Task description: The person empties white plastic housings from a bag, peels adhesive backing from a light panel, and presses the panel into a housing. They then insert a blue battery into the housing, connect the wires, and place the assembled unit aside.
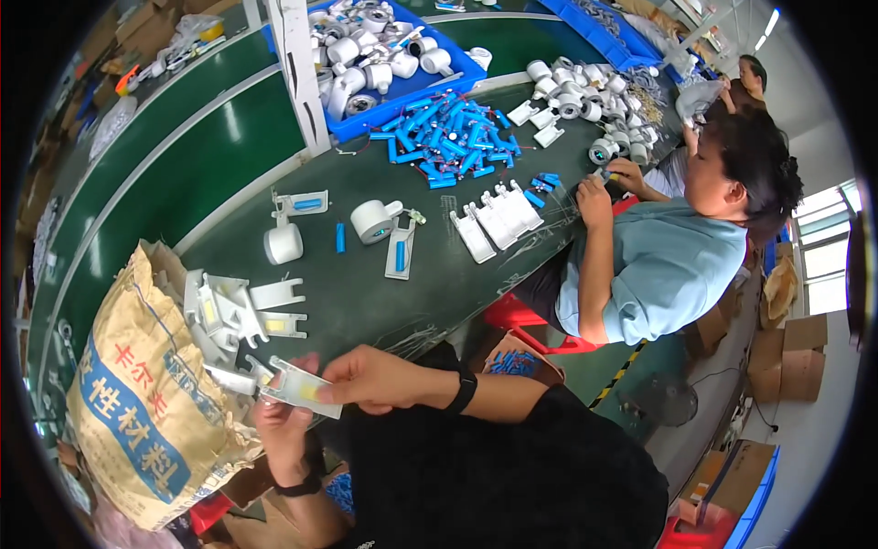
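Note:
Between my two hands is a flat white plastic cover point(294, 382) with clips at one end and a yellow patch near the other. My right hand point(373, 377) pinches its near right end by the yellow patch. Fingers of my left hand point(282, 435) are closed on the other side, partly hidden behind the cover. Just beyond lies a loose pile of similar white covers point(242, 311), some with yellow patches. Further along the table, a white round lamp head point(283, 244) and another lamp head point(373, 221) sit beside covers holding blue cylindrical batteries point(400, 256).
A large paper sack point(137, 393) stands at the left. Blue wired batteries point(453, 137) are heaped mid-table, near a blue bin point(476, 73) of lamp heads and a row of white covers point(498, 220). A co-worker point(649, 247) sits at the right, handling a part.

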The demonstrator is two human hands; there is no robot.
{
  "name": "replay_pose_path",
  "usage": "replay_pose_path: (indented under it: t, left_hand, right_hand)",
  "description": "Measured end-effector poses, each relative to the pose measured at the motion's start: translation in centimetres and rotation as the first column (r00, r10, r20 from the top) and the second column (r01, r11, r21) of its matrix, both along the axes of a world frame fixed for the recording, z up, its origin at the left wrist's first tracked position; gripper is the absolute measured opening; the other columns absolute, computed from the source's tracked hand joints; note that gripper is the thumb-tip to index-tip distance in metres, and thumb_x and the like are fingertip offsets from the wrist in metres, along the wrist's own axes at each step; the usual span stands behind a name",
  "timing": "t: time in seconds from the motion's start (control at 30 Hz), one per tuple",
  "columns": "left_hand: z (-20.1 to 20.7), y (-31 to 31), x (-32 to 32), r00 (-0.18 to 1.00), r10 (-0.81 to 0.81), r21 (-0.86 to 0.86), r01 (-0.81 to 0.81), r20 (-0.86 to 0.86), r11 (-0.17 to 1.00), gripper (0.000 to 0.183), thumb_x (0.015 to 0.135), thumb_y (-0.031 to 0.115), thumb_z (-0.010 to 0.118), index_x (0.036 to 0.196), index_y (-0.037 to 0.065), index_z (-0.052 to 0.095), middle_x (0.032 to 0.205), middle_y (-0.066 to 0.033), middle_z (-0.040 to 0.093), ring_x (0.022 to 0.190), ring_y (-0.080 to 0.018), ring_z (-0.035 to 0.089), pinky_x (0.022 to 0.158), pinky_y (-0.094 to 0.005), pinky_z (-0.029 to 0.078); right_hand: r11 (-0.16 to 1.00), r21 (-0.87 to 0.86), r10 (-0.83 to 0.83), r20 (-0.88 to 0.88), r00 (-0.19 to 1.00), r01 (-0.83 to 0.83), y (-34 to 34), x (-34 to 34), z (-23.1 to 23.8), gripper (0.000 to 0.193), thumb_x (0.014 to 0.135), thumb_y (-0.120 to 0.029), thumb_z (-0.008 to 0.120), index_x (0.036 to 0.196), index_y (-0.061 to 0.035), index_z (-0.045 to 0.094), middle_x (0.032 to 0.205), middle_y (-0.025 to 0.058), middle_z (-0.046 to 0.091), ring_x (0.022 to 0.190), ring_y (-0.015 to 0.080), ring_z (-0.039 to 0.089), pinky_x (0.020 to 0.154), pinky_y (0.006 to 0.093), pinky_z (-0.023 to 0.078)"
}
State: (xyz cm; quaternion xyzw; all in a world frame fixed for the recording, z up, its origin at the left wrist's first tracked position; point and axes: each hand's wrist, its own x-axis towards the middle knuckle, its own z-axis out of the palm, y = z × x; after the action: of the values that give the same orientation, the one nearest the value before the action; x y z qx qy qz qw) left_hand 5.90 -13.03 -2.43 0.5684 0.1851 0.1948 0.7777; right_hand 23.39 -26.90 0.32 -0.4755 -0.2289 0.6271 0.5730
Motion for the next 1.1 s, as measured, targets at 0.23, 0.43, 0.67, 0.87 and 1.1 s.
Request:
replay_pose_path:
  t: [0.23, 0.43, 0.67, 0.87, 1.1]
  left_hand:
    - [0.9, -1.9, 5.6, 0.986, 0.043, -0.375, 0.021, 0.160, 0.927, 0.067, 0.094, 0.015, 0.069, 0.152, 0.006, 0.036, 0.134, -0.0297, 0.057, 0.109, -0.0352, 0.068, 0.094, -0.0465, 0.057]
    - [0.5, -1.2, 4.9, 0.994, 0.019, -0.470, 0.033, 0.104, 0.882, 0.053, 0.100, 0.016, 0.061, 0.149, 0.005, 0.043, 0.132, -0.0265, 0.060, 0.108, -0.0327, 0.069, 0.092, -0.0440, 0.059]
    - [0.7, -1.5, 4.7, 1.000, -0.008, -0.424, 0.019, 0.029, 0.906, 0.058, 0.098, 0.024, 0.067, 0.147, 0.003, 0.045, 0.126, -0.0236, 0.065, 0.104, -0.0304, 0.070, 0.091, -0.0413, 0.058]
    - [0.6, -1.3, 4.3, 0.999, -0.036, -0.422, 0.033, 0.001, 0.906, 0.054, 0.098, 0.019, 0.065, 0.147, 0.003, 0.046, 0.127, -0.0236, 0.064, 0.105, -0.0306, 0.070, 0.092, -0.0410, 0.057]
    - [-0.2, -1.6, 5.9, 0.991, -0.131, -0.474, 0.118, 0.004, 0.873, 0.050, 0.099, 0.009, 0.062, 0.146, 0.003, 0.047, 0.130, -0.0222, 0.063, 0.112, -0.0286, 0.068, 0.092, -0.0408, 0.059]
  right_hand:
    - [0.938, 0.023, -0.293, 0.586, 0.755, 0.346, -2.7, -0.1, 0.0, 0.027, 0.091, -0.031, 0.076, 0.101, -0.0059, 0.073, 0.060, 0.0011, 0.059, 0.050, 0.0071, 0.053, 0.044, 0.0256, 0.040]
    - [0.890, 0.455, -0.453, 0.874, 0.178, 0.032, -2.2, 1.2, 0.7, 0.027, 0.078, -0.009, 0.081, 0.104, -0.0141, 0.076, 0.065, 0.0019, 0.047, 0.053, 0.0162, 0.051, 0.047, 0.0298, 0.040]
    - [0.897, 0.430, -0.426, 0.903, 0.059, -0.104, -2.1, 0.5, 0.2, 0.026, 0.074, -0.005, 0.080, 0.098, -0.0116, 0.074, 0.067, 0.0009, 0.043, 0.056, 0.0159, 0.052, 0.048, 0.0312, 0.043]
    - [0.886, 0.462, -0.449, 0.879, 0.163, -0.051, -1.7, 0.0, -0.5, 0.025, 0.074, -0.002, 0.079, 0.097, -0.0098, 0.073, 0.066, 0.0013, 0.049, 0.054, 0.0175, 0.054, 0.047, 0.0318, 0.044]
    - [0.921, 0.361, -0.390, 0.867, 0.309, 0.148, -2.5, 1.3, -1.0, 0.019, 0.076, -0.002, 0.078, 0.093, -0.0085, 0.072, 0.069, 0.0045, 0.058, 0.056, 0.0146, 0.059, 0.048, 0.0280, 0.044]
